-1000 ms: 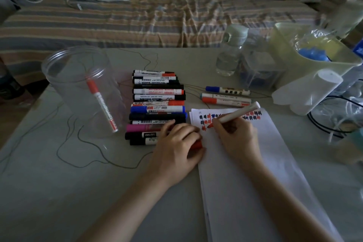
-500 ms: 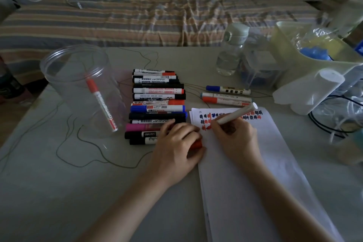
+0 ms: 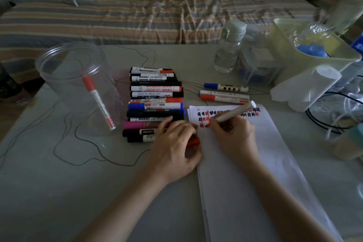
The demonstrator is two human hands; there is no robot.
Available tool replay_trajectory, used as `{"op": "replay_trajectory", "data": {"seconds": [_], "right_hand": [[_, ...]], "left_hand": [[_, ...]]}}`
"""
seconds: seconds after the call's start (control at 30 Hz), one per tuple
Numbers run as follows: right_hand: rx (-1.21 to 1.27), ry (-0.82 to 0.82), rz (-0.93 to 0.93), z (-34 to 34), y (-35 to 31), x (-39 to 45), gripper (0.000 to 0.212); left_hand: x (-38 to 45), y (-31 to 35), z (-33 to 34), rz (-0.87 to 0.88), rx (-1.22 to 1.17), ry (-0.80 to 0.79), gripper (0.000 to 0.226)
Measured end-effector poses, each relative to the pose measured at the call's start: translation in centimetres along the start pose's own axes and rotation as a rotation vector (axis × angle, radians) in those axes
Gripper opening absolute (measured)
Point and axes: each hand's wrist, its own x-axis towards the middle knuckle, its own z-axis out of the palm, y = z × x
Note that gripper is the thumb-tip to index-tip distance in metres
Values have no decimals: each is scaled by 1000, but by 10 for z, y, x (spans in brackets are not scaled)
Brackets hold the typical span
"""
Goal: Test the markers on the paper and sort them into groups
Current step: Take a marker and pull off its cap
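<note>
1. The right hand (image 3: 232, 135) grips a smooth white marker (image 3: 233, 113) like a pencil. Its red tip touches the paper (image 3: 255, 173) near the paper's far left corner.
2. The left hand (image 3: 176, 143) is curled around a red cap (image 3: 193, 141) and rests on the tabletop (image 3: 59, 192) just beside the paper's left edge.
3. The paper is long, white and flat. Small red, black and blue scribbles (image 3: 205, 119) sit in rows along its far end.
4. A row of markers (image 3: 155, 102) lies side by side in the middle of the tabletop, just left of the paper. They are round sticks with black, red, blue and pink parts. One label reads "WHITEBOARD MARKER" and a black one reads "deli".
5. Three more markers (image 3: 224, 93) lie apart near the far edge of the paper, one with a blue cap and one with a red cap.
6. A clear round plastic jar (image 3: 64, 68) stands toward the left edge. One red-capped marker (image 3: 98, 103) leans inside it.
7. A thin dark string (image 3: 64, 143) wiggles across the gray tabletop.
8. A clear water bottle (image 3: 228, 47) with a pale lid stands near the far edge.
</note>
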Motion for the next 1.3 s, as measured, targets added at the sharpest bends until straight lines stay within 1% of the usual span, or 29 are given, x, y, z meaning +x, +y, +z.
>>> {"op": "replay_trajectory", "data": {"seconds": [0.1, 0.23, 0.33, 0.4, 0.53, 0.67, 0.77, 0.8, 0.87, 0.93, 1.03, 1.1, 1.3], "right_hand": [[9, 29, -7, 0, -2, 0, 6], [-13, 18, -3, 1, -3, 0, 8], [6, 28, 53, 1, -1, 2, 7], [101, 34, 119, -2, -5, 4, 11], [335, -38, 253, -17, -23, 8, 17], [445, -63, 250, -38, -36, 4, 14], [563, -149, 374, -43, -40, -17, 23], [578, -176, 411, -43, -41, -25, 24], [603, -215, 444, -42, -42, -40, 20], [615, -221, 435, -41, -47, -51, 16], [573, -208, 425, -38, -54, -59, 13], [546, -210, 420, -35, -55, -61, 11], [511, -255, 401, -31, -56, -62, 12]], "left_hand": [[-1, -1, 0, 5, 10, -10, 28], [-1, -2, 1, 12, 19, -11, 29], [-1, -2, 0, 22, 20, -35, 31], [-1, -2, -1, 37, 6, -37, 31], [-4, -1, -12, 43, -156, 5, 27], [-22, 9, -26, -19, -333, 44, 25], [-42, 12, -25, -170, -512, -5, 26], [-44, 11, -24, -217, -546, -6, 27], [-44, 8, -22, -292, -579, 13, 25], [-41, 9, -25, -327, -604, 12, 23], [-40, 8, -26, -328, -628, 17, 19], [-41, 6, -25, -329, -626, 28, 23], [-40, 5, -27, -304, -626, 12, 20]]}}
